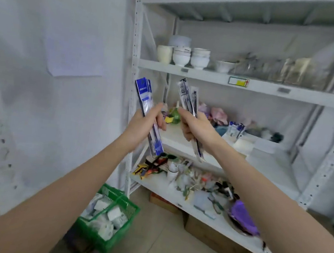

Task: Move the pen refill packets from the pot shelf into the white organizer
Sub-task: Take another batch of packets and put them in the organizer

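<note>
The left hand (144, 123) is curled around a long, flat blue-and-clear plastic pen refill packet (148, 115), gripping it near the middle so that the blue header points up toward eleven o'clock and the lower end juts out below the palm toward five o'clock. At three o'clock of it, just beside but apart, the right hand (195, 127) grips a small bunch of clear plastic refill packets with dark refills inside (188, 98); their tops fan up toward eleven o'clock and their tails stick out under the fist toward five o'clock. Both bare forearms reach in from the bottom corners.

Behind the hands stands a white metal shelving rack (251, 86). At three o'clock of the right hand, on the middle shelf, sits a low white plastic organizer tray (241, 145), with more blue-and-white refill packets (235, 130) standing in it at its far side. Pinkish cloth and other soft items lie blurred behind it. At twelve o'clock, on the shelf above, stacked white ceramic bowls and cups (183, 54) stand beside clear wrapped items. At six o'clock, the shelf below holds a jumble of small tools and a purple bag (242, 216). At seven o'clock, on the floor, a green plastic basket (108, 216) holds white boxes.
</note>
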